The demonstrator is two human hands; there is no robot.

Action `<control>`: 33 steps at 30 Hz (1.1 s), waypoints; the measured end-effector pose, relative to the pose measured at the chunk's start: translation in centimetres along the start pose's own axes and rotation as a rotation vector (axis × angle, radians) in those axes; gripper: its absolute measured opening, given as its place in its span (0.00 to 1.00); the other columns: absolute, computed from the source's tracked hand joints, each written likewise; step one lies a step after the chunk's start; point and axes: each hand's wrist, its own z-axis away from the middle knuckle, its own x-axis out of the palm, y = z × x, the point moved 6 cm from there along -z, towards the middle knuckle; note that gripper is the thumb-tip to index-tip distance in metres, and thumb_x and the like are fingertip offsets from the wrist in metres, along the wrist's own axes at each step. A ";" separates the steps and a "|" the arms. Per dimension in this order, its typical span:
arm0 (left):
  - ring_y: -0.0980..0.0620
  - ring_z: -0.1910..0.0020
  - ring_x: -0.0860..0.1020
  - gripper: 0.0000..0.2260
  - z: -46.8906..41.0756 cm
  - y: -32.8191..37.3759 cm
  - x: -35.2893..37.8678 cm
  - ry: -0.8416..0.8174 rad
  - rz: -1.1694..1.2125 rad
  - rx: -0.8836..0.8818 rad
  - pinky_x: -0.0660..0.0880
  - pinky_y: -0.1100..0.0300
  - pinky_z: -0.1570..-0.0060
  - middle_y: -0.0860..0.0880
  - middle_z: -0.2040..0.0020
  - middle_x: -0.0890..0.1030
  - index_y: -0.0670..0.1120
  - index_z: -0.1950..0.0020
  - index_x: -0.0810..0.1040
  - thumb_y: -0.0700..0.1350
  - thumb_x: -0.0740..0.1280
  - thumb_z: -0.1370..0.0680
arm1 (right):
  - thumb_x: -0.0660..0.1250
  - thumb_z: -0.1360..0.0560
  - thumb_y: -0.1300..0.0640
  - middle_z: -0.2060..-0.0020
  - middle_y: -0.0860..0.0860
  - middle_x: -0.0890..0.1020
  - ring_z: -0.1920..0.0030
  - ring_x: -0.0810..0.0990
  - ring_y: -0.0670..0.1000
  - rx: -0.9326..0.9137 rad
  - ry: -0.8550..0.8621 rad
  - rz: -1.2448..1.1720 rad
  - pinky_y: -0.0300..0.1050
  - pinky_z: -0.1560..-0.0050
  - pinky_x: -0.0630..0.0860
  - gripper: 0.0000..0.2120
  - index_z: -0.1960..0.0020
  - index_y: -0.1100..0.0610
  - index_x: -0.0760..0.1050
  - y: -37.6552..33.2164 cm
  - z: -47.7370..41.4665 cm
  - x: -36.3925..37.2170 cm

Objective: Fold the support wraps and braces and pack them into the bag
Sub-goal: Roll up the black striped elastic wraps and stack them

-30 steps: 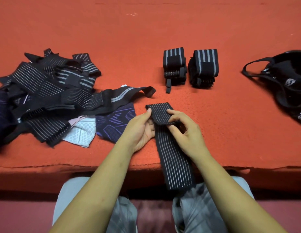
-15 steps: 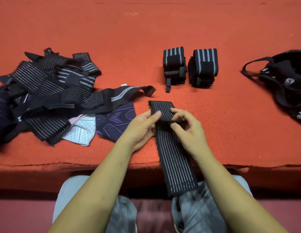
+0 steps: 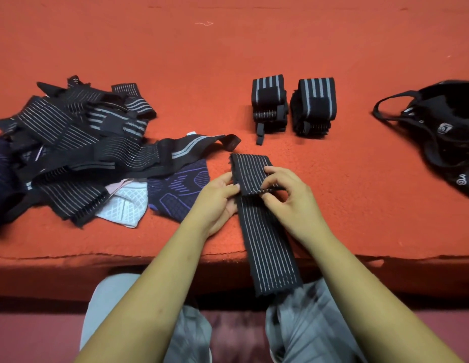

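Black striped wrap [image 3: 267, 244]: across the counter's [image 3: 359, 218] near edge, tail hanging off, far end folded over.
Your left grip [image 3: 217, 203]: pinches the fold's side to steady it.
Your right grip [image 3: 293, 203]: clamped on the crease so the fold holds tight.

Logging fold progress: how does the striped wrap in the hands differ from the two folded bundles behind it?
The held wrap is mostly unfolded, its tail hanging off the table edge; the folded bundles sit compact on the table. Its stripes are thin and many; theirs broad and few. All are black with pale stripes.
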 end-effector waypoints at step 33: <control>0.46 0.47 0.82 0.09 0.6 -0.5 0.4 -0.041 -0.417 0.047 0.77 0.48 0.41 0.41 0.46 0.83 0.37 0.39 0.76 0.40 0.64 0.18 | 0.72 0.29 0.64 0.59 0.50 0.84 0.56 0.82 0.49 0.230 0.126 -0.414 0.51 0.50 0.79 0.07 0.57 0.53 0.79 -1.6 -6.2 -2.5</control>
